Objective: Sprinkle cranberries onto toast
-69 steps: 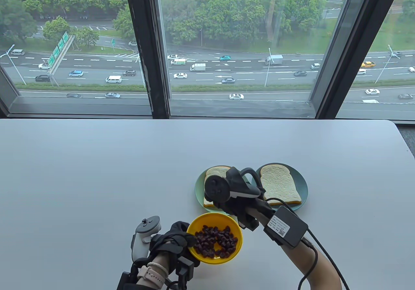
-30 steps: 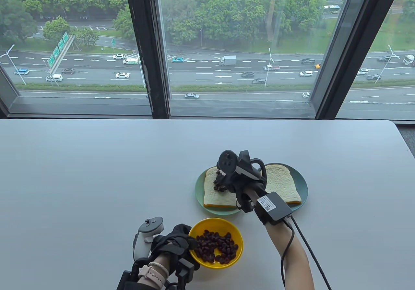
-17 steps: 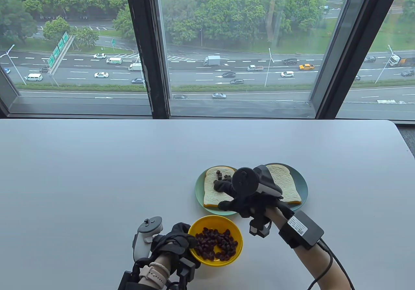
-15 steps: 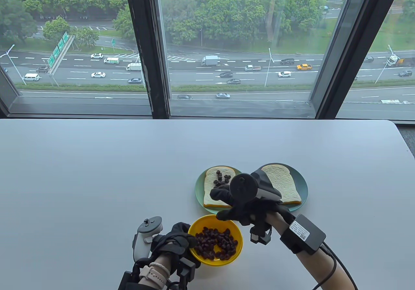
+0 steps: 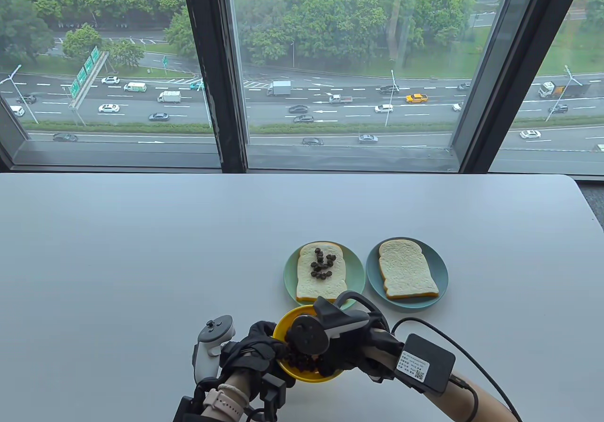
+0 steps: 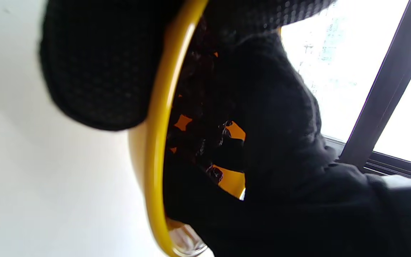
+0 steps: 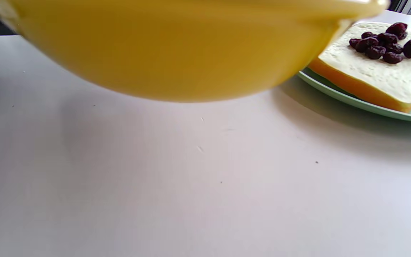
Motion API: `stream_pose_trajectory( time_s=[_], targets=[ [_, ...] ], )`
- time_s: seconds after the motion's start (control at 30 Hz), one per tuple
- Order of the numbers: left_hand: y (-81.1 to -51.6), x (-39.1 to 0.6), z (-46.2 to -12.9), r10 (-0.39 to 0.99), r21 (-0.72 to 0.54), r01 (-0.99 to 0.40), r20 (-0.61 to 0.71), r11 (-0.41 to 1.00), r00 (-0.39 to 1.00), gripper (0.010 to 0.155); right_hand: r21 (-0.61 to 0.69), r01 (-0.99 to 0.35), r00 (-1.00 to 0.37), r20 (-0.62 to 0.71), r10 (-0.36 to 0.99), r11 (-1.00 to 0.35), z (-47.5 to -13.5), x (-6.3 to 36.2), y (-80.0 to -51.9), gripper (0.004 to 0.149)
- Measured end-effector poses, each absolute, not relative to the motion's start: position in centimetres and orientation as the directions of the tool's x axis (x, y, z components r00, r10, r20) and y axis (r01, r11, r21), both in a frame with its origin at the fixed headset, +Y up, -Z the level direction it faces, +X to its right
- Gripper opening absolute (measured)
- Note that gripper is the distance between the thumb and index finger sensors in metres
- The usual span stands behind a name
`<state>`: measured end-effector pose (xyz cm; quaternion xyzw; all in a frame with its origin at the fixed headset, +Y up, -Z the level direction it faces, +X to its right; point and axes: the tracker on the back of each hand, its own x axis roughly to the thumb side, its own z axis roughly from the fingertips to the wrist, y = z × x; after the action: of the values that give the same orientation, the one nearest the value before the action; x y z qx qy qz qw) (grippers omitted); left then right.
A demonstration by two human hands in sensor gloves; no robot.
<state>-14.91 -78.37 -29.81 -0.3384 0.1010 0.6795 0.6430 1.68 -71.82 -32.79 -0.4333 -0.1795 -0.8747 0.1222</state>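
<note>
A yellow bowl (image 5: pixel 285 320) of dark cranberries (image 5: pixel 302 361) is at the near middle of the table. My left hand (image 5: pixel 264 346) grips its left rim, a gloved finger (image 6: pixel 98 71) lying over the rim (image 6: pixel 155 142). My right hand (image 5: pixel 321 360) reaches down into the bowl, its fingers (image 6: pixel 280 125) among the cranberries (image 6: pixel 205 142), hidden under its tracker in the table view. The left toast (image 5: pixel 321 280) on a green plate (image 5: pixel 290 275) carries a small cluster of cranberries (image 5: pixel 322 266). The right toast (image 5: pixel 406 268) on a blue plate (image 5: pixel 441 271) is plain.
The right wrist view shows the bowl's underside (image 7: pixel 177 53) over the white table with a shadow beneath, and the topped toast (image 7: pixel 373 71) on its plate (image 7: pixel 351 101) close beyond. A cable (image 5: pixel 472 360) trails from my right forearm. A window runs along the table's far edge.
My right hand dropped cranberries on the left toast, then drew back toward me and down into the bowl. My left hand has stayed on the bowl's rim.
</note>
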Motion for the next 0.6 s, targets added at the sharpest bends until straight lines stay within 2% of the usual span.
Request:
stream_pose_trajectory(
  time_s=[0.07, 0.17, 0.23, 0.27, 0.4, 0.6],
  targets=[
    [-78.4, -15.0, -29.8, 0.803, -0.293, -0.943, -0.594, -0.157, 0.051, 0.061, 0.153, 0.394, -0.587, 0.801, -0.120, -0.906, -32.7, 1.1, -72.1, 0.082],
    [-78.7, -14.8, -29.6, 0.792, -0.291, -0.934, -0.611, -0.206, 0.015, 0.061, -0.019, 0.308, -0.588, 0.782, -0.206, -0.951, -32.5, 0.4, -72.1, 0.062],
    [-78.8, -14.9, -29.7, 0.792, -0.291, -0.937, -0.610, -0.192, 0.027, 0.061, -0.032, 0.339, -0.568, 0.790, -0.232, -0.940, -32.4, 0.1, -72.0, 0.050],
    [-78.8, -15.0, -29.7, 0.795, -0.294, -0.940, -0.606, -0.175, 0.041, 0.060, -0.053, 0.309, -0.572, 0.788, -0.230, -0.950, -32.2, 0.1, -71.8, 0.044],
    [-78.6, -15.3, -30.0, 0.804, -0.303, -0.943, -0.591, -0.140, 0.071, 0.060, -0.108, 0.213, -0.578, 0.788, -0.214, -0.971, -32.0, 0.7, -71.5, 0.042],
    [-79.0, -15.4, -30.0, 0.783, -0.296, -0.945, -0.616, -0.138, 0.079, 0.060, -0.048, 0.103, -0.605, 0.790, -0.101, -0.993, -32.3, 1.9, -69.9, 0.042]
  ],
)
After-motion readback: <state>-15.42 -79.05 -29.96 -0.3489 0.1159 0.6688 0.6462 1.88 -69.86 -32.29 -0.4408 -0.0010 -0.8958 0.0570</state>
